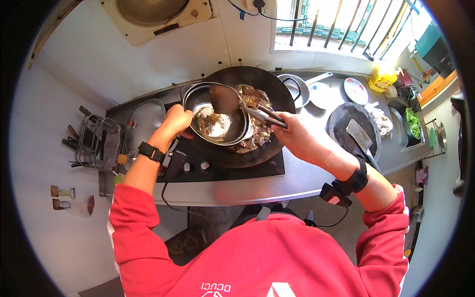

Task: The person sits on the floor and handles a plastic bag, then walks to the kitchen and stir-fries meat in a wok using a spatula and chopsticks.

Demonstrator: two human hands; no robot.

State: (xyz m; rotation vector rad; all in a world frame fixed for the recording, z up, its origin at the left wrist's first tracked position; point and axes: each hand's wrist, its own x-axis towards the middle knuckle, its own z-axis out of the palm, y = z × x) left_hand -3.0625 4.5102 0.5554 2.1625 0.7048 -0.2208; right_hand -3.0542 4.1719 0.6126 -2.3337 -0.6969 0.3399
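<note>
My left hand grips the left side of a metal pot by its rim or handle. The pot hangs over the left part of a large dark wok, with some brownish food and liquid at its bottom. In my right hand is the handle of a dark spatula, its broad blade inside the pot. Chunks of cooked, meat-like food in sauce lie in the wok, partly hidden by the pot. The wok stands on a black cooktop with two knobs.
A glass lid and a knife rack stand at left. To the right are a saucepan, plates, and a round chopping board bearing a cleaver. Green leaves sit by the sink.
</note>
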